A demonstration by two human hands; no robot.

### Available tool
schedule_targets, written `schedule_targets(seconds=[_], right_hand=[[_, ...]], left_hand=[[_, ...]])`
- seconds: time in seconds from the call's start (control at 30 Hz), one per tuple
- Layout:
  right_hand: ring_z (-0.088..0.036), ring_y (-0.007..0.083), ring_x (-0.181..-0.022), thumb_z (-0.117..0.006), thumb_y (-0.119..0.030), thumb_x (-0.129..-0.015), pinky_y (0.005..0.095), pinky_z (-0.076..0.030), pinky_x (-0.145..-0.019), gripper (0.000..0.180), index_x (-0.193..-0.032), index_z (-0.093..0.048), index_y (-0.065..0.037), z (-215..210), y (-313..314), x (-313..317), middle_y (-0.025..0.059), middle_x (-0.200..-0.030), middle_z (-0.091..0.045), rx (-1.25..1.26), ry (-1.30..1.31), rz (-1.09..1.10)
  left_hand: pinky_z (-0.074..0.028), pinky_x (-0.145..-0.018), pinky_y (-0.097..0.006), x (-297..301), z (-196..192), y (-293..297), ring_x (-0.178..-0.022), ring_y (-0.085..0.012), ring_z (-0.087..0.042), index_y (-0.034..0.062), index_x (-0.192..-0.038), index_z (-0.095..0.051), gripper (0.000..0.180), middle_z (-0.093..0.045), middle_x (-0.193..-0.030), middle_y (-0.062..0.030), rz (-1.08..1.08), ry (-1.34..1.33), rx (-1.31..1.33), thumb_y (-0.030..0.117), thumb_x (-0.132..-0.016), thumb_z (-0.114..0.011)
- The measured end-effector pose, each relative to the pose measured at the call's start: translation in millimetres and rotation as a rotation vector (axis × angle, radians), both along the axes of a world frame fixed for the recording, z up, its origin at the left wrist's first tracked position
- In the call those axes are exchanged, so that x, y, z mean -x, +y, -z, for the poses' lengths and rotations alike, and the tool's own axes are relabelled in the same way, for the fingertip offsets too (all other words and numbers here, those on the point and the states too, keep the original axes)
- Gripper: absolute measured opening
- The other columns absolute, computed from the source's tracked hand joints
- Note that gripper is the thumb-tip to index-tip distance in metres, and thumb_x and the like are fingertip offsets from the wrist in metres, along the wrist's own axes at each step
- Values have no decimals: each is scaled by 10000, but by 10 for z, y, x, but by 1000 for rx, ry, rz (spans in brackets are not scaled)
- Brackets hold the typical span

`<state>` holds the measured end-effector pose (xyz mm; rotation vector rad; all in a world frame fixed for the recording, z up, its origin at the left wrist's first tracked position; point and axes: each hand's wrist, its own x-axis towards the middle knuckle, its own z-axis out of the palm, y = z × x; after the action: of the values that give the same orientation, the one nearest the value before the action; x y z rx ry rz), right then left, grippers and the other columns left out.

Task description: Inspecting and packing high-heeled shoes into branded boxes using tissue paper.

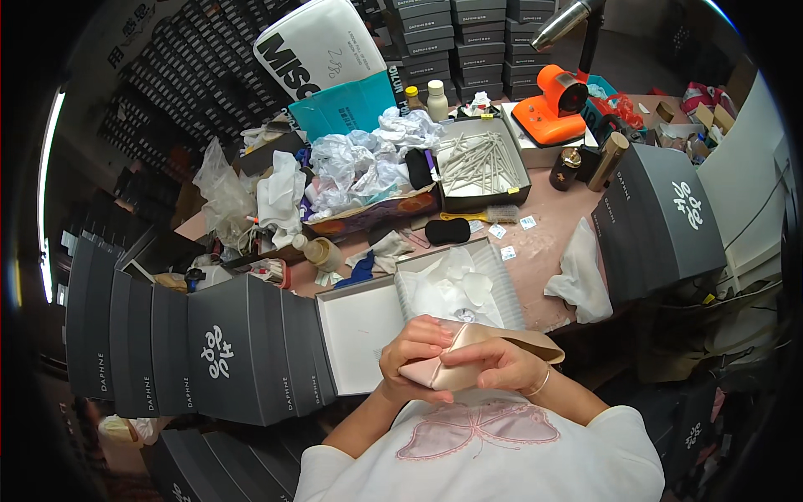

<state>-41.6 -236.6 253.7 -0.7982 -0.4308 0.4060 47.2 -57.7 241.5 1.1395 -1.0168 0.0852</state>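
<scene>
Shoe [428, 371], pale, glossy: clamped in left hand [403, 351]; right hand [504, 366] laid across, grip unclear. Open box [508, 280] with white paper [452, 280] just beyond hands. Risk, judged: slipping from slack left fingers on smooth surface; scuffing from fingernail pressure.

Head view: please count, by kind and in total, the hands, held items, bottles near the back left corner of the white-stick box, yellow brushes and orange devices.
Hands (left hand, right hand): 2
Held beige item: 1
Bottles (white bottle, yellow-capped bottle): 2
Yellow brush: 1
Orange device: 1
Total: 7
</scene>
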Motion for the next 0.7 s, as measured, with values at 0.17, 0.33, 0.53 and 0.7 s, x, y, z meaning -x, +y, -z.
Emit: schedule_targets(seconds=[0.17, 0.33, 0.53, 0.7], right_hand=[[-413, 174, -1290, -586, -178, -941, 307, -349, -1060, 575, -1451, -351, -52, -90, 126, -46, 62, -1398, -445, 95, 206, 211], [-358, 274, -1351, -594, -208, -933, 382, -294, -1105, 704, -1502, -200, -78, -277, -1, 64, 158, -1476, -314, 665, 38, 58], [-342, 407, -1302, -305, -510, -980, 562, -59, -1143, 708, -1330, -351, 103, 391, -35, 34, 301, -1282, -451, 1017, -688, 171], [-455, 404, -1099, -209, -472, -1002, 619, -108, -1098, 623, -1059, -496, 79, 885, 129, -518, 271, -1017, -506, 1221, -448, -22]], left_hand=[[-478, -874, -421, -206, 120, 16, -952, -284, -627, 18, -1002, -591, 580, -659, -977, -152, 56, 321, -63, 347, -627, -888], [-524, -700, -262, -568, 249, 232, -794, -127, -637, 32, -927, -578, 472, -662, -905, -69, 99, 845, -265, 430, -773, -778], [-521, -697, -259, -631, 593, 130, -795, -106, -609, 23, -996, -573, 449, -634, -910, -55, 258, 1136, -386, 442, -869, -670], [-528, -771, -286, -603, 791, 58, -874, -156, -633, -13, -1100, -565, 505, -644, -1007, -96, 215, 1318, -411, 465, -938, -555]])
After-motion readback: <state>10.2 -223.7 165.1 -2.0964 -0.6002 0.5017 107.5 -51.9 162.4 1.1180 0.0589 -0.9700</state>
